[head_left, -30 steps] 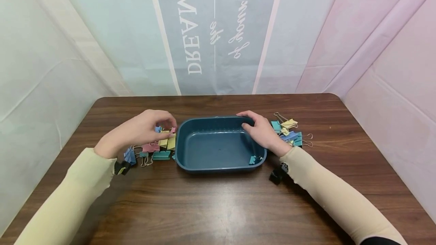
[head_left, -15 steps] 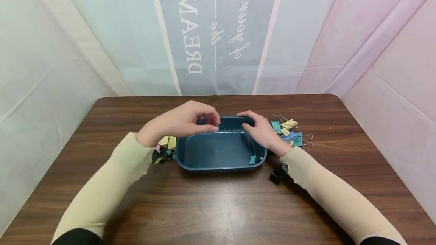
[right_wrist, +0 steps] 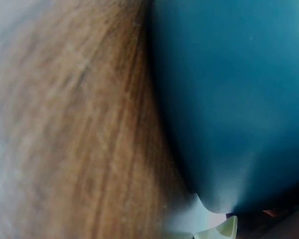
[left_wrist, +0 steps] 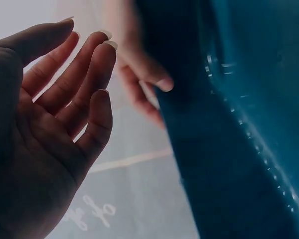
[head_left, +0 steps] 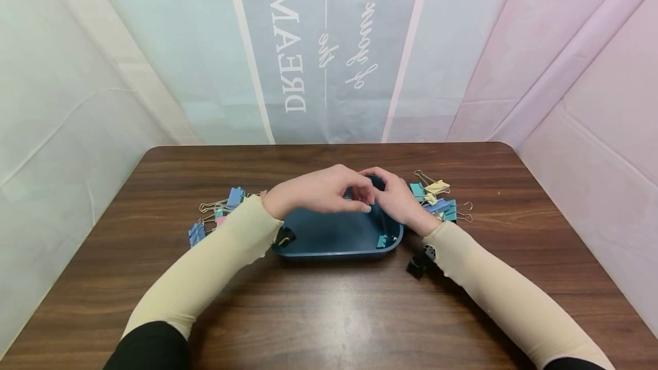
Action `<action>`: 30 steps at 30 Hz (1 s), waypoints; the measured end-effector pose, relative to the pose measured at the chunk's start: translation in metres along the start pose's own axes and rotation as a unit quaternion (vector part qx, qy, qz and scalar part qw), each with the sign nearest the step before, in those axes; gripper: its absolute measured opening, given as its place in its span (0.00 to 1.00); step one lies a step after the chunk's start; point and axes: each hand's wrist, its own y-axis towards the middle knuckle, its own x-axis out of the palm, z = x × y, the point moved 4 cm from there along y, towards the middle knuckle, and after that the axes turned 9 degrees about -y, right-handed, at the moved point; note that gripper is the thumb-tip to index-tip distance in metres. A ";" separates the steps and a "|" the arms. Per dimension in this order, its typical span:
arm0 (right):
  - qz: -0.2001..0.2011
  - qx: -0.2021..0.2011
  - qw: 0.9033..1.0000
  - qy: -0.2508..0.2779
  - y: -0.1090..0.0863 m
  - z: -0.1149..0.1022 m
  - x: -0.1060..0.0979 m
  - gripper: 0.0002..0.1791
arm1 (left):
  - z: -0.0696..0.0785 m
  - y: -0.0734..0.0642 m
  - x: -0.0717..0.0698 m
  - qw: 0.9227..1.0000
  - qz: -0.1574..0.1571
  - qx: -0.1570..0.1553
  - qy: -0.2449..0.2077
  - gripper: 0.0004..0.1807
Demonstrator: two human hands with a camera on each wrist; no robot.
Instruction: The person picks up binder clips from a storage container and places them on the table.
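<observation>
Over the dark teal plastic tray [head_left: 329,236], my left hand [head_left: 326,190] hovers close to the right hand in the head view. In the left wrist view, the loosely bent fingers of the left hand [left_wrist: 65,99] hold nothing. My right hand [head_left: 397,200] grips the tray's back right rim, thumb inside and fingers outside, as the left wrist view shows. A small teal binder clip [head_left: 382,241] lies inside the tray's front right corner. The right wrist view is mostly filled by the tray's outer wall [right_wrist: 234,99].
Left of the tray lie several binder clips, among them two blue ones [head_left: 196,234], partly hidden by my left sleeve [head_left: 216,267]. More clips, yellow [head_left: 437,187], blue and teal [head_left: 449,211], lie right of it. A printed curtain [head_left: 339,50] hangs behind the wooden table [head_left: 329,313].
My left hand has travelled right, from above the left clips across the tray to beside my right hand. The right hand and the tray have stayed in place.
</observation>
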 end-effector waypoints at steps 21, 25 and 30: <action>-0.010 0.003 1.000 0.004 0.002 0.000 0.000 0.20 | -0.025 0.037 0.069 0.976 -0.175 -0.067 0.111 0.19; -0.008 0.000 1.000 0.008 0.002 -0.001 -0.001 0.20 | -0.027 0.041 0.071 0.974 -0.177 -0.072 0.121 0.15; -0.012 -0.001 1.000 0.007 0.002 -0.001 0.001 0.20 | -0.029 0.044 0.074 0.970 -0.185 -0.096 0.125 0.11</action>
